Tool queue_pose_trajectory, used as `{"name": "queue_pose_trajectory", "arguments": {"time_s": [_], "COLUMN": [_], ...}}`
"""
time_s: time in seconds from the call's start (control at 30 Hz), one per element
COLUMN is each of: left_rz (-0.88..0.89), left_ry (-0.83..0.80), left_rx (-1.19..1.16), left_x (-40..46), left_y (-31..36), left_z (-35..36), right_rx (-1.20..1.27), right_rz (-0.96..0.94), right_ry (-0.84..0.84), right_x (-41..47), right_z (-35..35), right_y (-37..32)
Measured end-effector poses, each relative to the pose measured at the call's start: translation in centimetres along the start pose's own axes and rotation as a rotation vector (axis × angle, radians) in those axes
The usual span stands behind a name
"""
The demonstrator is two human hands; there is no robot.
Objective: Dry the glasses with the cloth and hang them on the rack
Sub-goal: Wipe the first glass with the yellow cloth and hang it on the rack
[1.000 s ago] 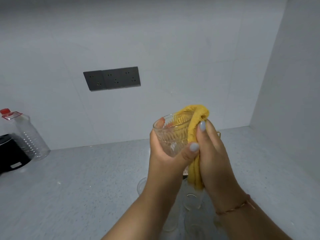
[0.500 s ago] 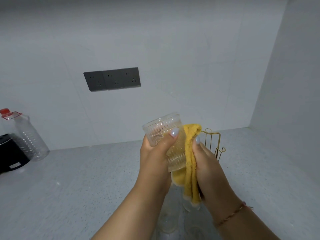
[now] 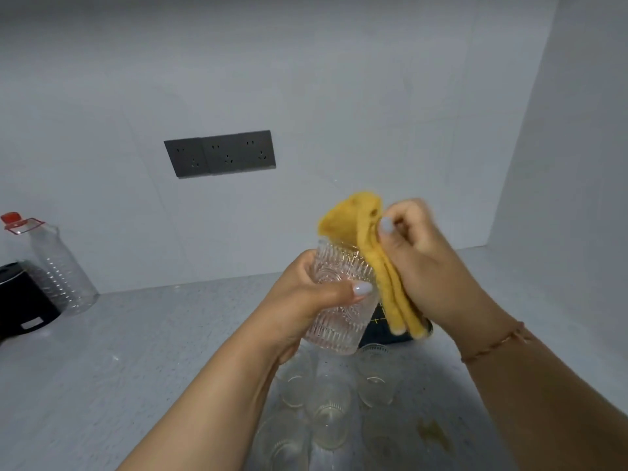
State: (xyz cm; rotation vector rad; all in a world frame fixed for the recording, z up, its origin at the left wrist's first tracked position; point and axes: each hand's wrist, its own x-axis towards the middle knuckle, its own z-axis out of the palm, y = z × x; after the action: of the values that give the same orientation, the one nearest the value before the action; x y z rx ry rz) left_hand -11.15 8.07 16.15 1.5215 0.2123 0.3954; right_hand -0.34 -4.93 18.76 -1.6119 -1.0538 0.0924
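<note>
The right hand (image 3: 418, 263) is motion-blurred, so how its fingers lie on the yellow cloth (image 3: 373, 256) cannot be told. The cloth covers the far rim of the ribbed glass (image 3: 339, 300), and the left hand (image 3: 306, 300) hides the glass's near side. A dark object (image 3: 384, 331) behind the glass is mostly covered by glass, cloth and right hand. The black appliance (image 3: 20, 300) at the counter's left end is cut by the picture's edge. The nearest clear glasses (image 3: 326, 413) run off the bottom edge, their number uncertain.
</note>
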Motion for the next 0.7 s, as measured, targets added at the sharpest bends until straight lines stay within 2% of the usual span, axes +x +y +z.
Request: {"name": "queue_pose_trajectory", "arguments": {"time_s": [0.1,0.17,0.3,0.43,0.53,0.63,0.7], "left_rz": [-0.026,-0.072,-0.178,-0.276,-0.327,-0.333,-0.343], "left_ry": [-0.057,-0.115,-0.216,-0.34,-0.364,-0.403,-0.429], "left_rx": [-0.012,-0.035,-0.082,-0.111,-0.182,-0.261,-0.304], "left_x": [0.0,0.0,0.3,0.6,0.8,1.1,1.3], "left_y": [0.3,0.1,-0.2,-0.6,-1.1,-0.7,-0.4], "left_z": [-0.8,-1.5,-1.6,-0.9,-1.3,-2.3,-2.7], "right_rx": [0.05,0.078,-0.037,-0.135,-0.13,0.046,-0.106], "right_rz": [0.013,0.012,0.005,0.015,-0.001,-0.001,-0.107], "right_ry": [-0.39,-0.561,-0.772,-0.898,-0.813,-0.522,-0.459], "right_x": [-0.7,-0.8,0.0,0.5,0.0,-0.2,-0.3], "right_z": [-1.0,-2.2,-2.6,-1.9,-1.6,-2.9,-4.1], "right_y": [0.7,0.8,0.6,-0.2,0.0,0.6,0.8]}}
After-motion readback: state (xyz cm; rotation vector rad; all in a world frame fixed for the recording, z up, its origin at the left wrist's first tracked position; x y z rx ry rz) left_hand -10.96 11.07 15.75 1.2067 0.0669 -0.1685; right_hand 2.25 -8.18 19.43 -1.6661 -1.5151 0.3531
